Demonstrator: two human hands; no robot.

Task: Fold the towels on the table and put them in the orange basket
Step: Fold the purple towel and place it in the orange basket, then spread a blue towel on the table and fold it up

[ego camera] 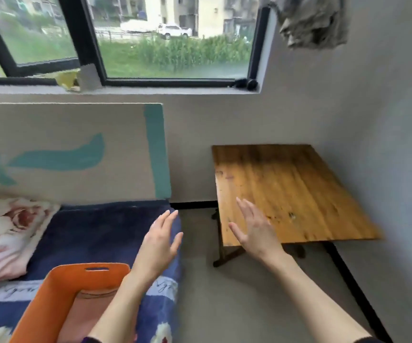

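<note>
Orange basket (51, 293), pink towel (88, 315), navy floral blanket (96, 238), amber wood-grain table (286, 191).

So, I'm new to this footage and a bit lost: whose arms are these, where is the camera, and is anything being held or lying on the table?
There is no machine here. The camera sits on a person's head and looks forward and down, so the two bare arms reaching into the picture are their own. The left hand and the right hand are both open, with fingers spread, and hold nothing. The wooden table stands by the wall on the right; no towel shows on it. The orange basket sits on the blue bedding at lower left, with pinkish cloth inside. A grey cloth hangs at upper right, beside the window.
</note>
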